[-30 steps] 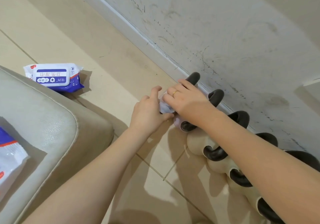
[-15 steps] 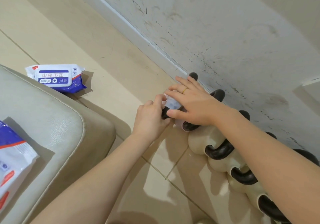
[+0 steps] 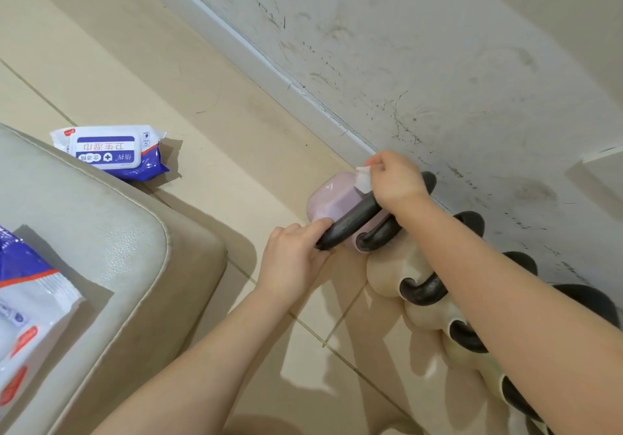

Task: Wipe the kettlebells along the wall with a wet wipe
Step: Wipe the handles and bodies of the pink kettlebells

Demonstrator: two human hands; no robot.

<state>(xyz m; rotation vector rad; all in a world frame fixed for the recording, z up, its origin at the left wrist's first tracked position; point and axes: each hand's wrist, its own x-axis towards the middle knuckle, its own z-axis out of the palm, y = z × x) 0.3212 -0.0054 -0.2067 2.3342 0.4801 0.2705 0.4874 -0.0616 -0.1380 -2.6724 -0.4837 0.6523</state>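
A row of kettlebells with black handles runs along the wall on the right. The end one is a pink kettlebell (image 3: 332, 198), tipped toward me so its body shows. My left hand (image 3: 293, 259) grips the near end of its black handle (image 3: 350, 222). My right hand (image 3: 396, 181) pinches a small white wet wipe (image 3: 363, 178) and holds it against the pink body by the handle's far end. A second pink kettlebell (image 3: 362, 240) sits right behind it, then cream kettlebells (image 3: 384, 276), partly hidden by my right forearm.
A blue and white pack of wet wipes (image 3: 111, 153) lies on the tiled floor to the left. A beige cushioned seat (image 3: 101, 266) fills the lower left, with another wipe pack (image 3: 23, 320) on it. The scuffed wall (image 3: 438, 64) stands just behind the kettlebells.
The pink kettlebell has been tipped toward me, baring its body. My left hand has taken hold of the handle's near end, and my right hand moved back with the wipe.
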